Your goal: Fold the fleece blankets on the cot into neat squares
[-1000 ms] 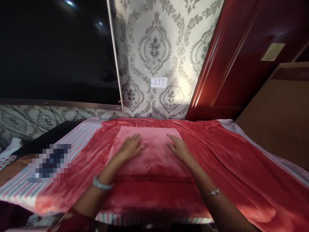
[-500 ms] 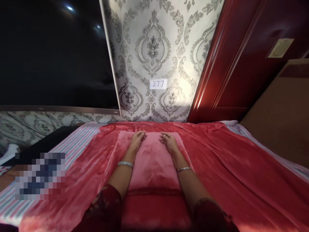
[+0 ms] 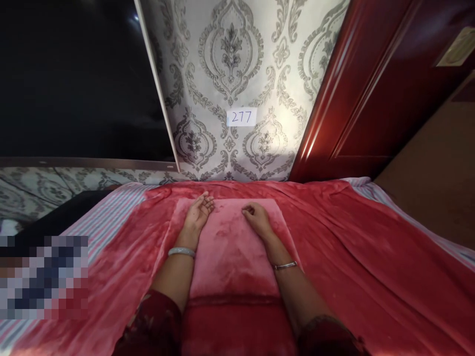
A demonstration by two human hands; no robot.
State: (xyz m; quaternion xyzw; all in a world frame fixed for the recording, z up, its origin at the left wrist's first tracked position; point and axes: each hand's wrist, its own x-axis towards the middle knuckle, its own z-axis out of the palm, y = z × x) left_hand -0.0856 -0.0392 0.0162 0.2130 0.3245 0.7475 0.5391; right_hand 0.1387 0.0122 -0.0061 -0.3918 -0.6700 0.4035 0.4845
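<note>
A pink plush cloth (image 3: 232,247) lies flat in front of me, a dark red band crossing it near my body. Over its far left part is my left hand (image 3: 199,212), palm turned up, fingers apart and holding nothing. My right hand (image 3: 257,217) is over the far right part, thumb and fingers curled together and pointing inward; I see nothing in them. Whether this hand touches the cloth I cannot tell. Beneath the cloth spreads a red plush blanket (image 3: 341,257) with several creases on its right side.
A striped sheet (image 3: 100,222) shows at the left edge of the blanket. Beyond are a patterned wall with a paper label (image 3: 241,116) reading 277, a large black screen (image 3: 77,84) at left and a dark red wooden panel (image 3: 356,99) at right. A blurred patch covers the lower left.
My left hand has turned palm up, opened its fingers and moved left. The right hand's fingers have drawn closer together. The view has shifted slightly.
</note>
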